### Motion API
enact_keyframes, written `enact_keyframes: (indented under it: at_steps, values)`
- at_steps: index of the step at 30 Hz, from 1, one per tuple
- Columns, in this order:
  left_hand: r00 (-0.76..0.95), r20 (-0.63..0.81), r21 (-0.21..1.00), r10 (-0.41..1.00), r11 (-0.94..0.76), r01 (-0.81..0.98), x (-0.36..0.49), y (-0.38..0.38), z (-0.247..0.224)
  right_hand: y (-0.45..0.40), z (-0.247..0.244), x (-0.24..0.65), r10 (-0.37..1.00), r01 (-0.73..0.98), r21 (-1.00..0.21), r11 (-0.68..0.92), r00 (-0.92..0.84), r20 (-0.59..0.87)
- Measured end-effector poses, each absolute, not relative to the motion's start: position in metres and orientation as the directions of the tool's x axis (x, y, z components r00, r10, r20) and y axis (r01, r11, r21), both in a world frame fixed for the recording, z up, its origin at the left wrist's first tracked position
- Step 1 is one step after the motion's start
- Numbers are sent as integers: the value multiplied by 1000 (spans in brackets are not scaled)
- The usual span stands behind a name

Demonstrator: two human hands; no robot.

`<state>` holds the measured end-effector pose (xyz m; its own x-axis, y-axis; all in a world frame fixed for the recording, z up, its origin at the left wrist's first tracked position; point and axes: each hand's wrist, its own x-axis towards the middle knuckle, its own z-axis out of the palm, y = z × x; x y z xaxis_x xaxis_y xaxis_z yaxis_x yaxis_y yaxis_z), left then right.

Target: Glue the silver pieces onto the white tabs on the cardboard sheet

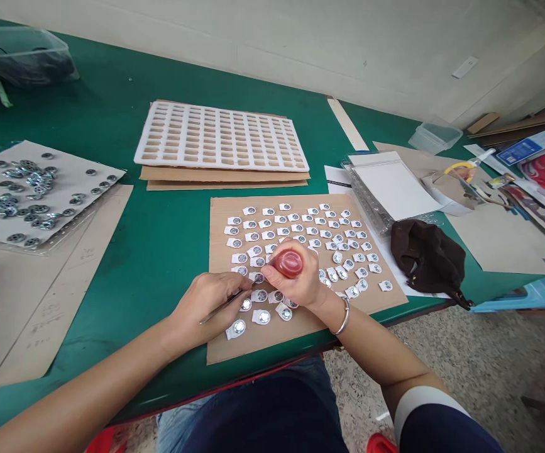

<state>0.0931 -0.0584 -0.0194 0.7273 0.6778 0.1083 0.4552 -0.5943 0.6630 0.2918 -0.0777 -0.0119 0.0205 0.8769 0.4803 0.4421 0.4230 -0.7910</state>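
My left hand (206,305) is closed around slim metal tweezers (222,307), whose tip points toward the small parts on a cardboard sheet (220,352). Next to it, my right hand (307,283) grips a shiny reddish bottle (288,263), its rounded end facing up; its lower end is hidden by the fingers. Both hands almost meet over the left middle of the sheet. Rows of small white tabs, each with a round silver-and-black disc (263,316), cover the cardboard around and under my hands.
Behind the sheet, a white slotted tray (225,138) rests on cardboard. Loose metal discs (31,182) are heaped on a white board at left. A dark brown pouch (425,255), papers and yellow-handled scissors (461,168) lie at right. Clear plastic boxes (31,60) stand farther back.
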Motion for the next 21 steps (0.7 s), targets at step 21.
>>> enact_keyframes:
  at_steps: [21]
  values:
    - [713, 122, 664, 691, -591, 459, 93, -58, -21, -78, -12, 291, 894, 435, -810, 394, 22, 447]
